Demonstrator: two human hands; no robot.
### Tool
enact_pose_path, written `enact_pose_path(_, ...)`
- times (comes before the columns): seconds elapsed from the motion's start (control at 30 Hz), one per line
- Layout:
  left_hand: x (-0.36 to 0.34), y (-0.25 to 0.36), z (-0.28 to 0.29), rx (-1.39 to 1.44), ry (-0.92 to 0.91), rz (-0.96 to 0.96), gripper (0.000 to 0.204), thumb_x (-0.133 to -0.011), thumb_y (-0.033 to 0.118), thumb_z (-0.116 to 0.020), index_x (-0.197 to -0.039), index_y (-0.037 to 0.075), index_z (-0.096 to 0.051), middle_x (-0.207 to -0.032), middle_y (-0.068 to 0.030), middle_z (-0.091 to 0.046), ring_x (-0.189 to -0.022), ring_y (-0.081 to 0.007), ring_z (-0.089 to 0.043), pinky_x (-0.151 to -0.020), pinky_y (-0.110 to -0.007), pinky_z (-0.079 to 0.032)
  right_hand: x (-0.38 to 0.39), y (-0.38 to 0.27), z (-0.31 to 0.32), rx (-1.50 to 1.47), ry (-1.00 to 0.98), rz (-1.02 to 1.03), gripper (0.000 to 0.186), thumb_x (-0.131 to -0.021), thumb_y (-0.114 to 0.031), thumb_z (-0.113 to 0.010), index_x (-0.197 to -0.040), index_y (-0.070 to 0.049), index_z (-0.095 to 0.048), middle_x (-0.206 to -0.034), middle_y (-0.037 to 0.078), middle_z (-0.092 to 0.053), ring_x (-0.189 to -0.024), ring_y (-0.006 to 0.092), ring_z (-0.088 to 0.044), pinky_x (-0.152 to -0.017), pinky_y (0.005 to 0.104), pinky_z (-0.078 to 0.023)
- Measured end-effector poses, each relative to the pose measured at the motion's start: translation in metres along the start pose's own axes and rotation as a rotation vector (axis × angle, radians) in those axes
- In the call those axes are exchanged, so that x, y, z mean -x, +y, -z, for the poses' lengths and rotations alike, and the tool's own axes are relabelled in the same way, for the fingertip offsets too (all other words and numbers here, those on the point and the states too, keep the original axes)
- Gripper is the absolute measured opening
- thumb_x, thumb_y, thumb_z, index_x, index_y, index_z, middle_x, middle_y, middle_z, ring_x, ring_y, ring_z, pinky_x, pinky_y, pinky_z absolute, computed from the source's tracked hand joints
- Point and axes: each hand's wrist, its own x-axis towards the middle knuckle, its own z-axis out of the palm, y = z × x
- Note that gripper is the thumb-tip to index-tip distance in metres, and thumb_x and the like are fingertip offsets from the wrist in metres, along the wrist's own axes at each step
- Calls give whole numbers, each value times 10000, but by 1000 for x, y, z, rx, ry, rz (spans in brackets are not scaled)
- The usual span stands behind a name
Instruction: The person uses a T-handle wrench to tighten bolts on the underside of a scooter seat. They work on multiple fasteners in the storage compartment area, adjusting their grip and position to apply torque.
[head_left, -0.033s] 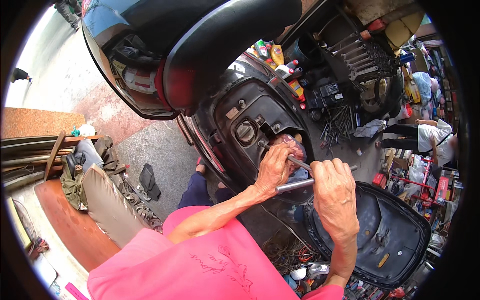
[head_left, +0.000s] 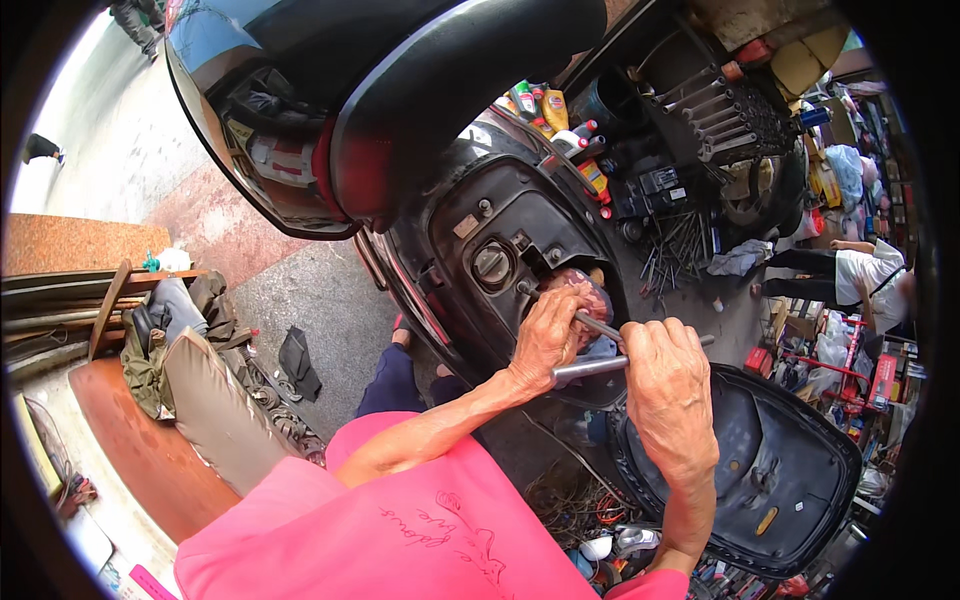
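A T-handle socket wrench (head_left: 590, 368) slants over the black scooter body (head_left: 450, 205), its shaft running down toward a bolt near the round fuel cap (head_left: 491, 264). My left hand (head_left: 550, 332) is closed around the lower shaft, close to the bolt; the tool's tip is partly hidden by the fingers. My right hand (head_left: 670, 395) grips the wrench where its crossbar meets the shaft, and the bar sticks out on both sides of the fist. Behind my left hand, a reddish patterned bundle (head_left: 592, 290) sits in the scooter's open compartment.
An upturned black scooter seat (head_left: 800, 440) lies to the right. Several wrenches (head_left: 722, 125) hang beyond bottles (head_left: 555, 108) and scattered metal rods (head_left: 675, 245). Another scooter's curved black part (head_left: 440, 90) looms ahead. Cushions (head_left: 215, 405) lie at left; a person (head_left: 870, 275) stands far right.
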Motion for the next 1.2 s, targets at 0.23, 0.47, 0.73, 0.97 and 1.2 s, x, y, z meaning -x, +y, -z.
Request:
enact_pose_path(0.23,22,-79,22,-413,-46,242,413,-810,68,-719,-1200,32,-587,-1047,-139,-567,-1015,-359,-597,-839,-437,-530,4,-9,4,-99,-72,-69,184,-775,31,-620,-923,-37,-536,-837,136,-538,-842,323,-562,-772,432,-466)
enact_pose_path(0.47,19,-94,17,-512,-33,158,241,-795,165,-753,-1034,153,-722,-921,-52,-560,-891,-260,-622,-675,-395,-528,12,-8,6,-219,-84,-167,260,-803,87,-635,-1042,2,-583,-899,191,-600,-878,395,-601,-773,483,-477)
enact_pose_path(0.73,15,-91,13,-568,-58,184,163,-797,196,-746,-954,158,-720,-948,-45,-552,-918,-265,-589,-658,-411,-527,22,-8,7,-284,-59,-230,187,-863,69,-616,-1039,13,-589,-911,207,-632,-884,408,-619,-765,478,-487)
enact_pose_path(0.97,18,-87,10,-531,-14,215,109,-790,216,-762,-870,144,-749,-951,-44,-543,-919,-262,-580,-671,-406,-527,18,-9,4,-341,-15,-211,117,-902,46,-615,-1006,7,-578,-868,198,-629,-837,409,-622,-734,470,-485)
enact_pose_path(1.2,17,-90,8,-500,4,251,124,-797,217,-754,-892,138,-749,-934,-42,-548,-914,-265,-582,-674,-411,-525,22,3,-3,-411,12,-269,89,-931,12,-624,-1001,2,-569,-811,179,-598,-769,397,-601,-695,448,-468)
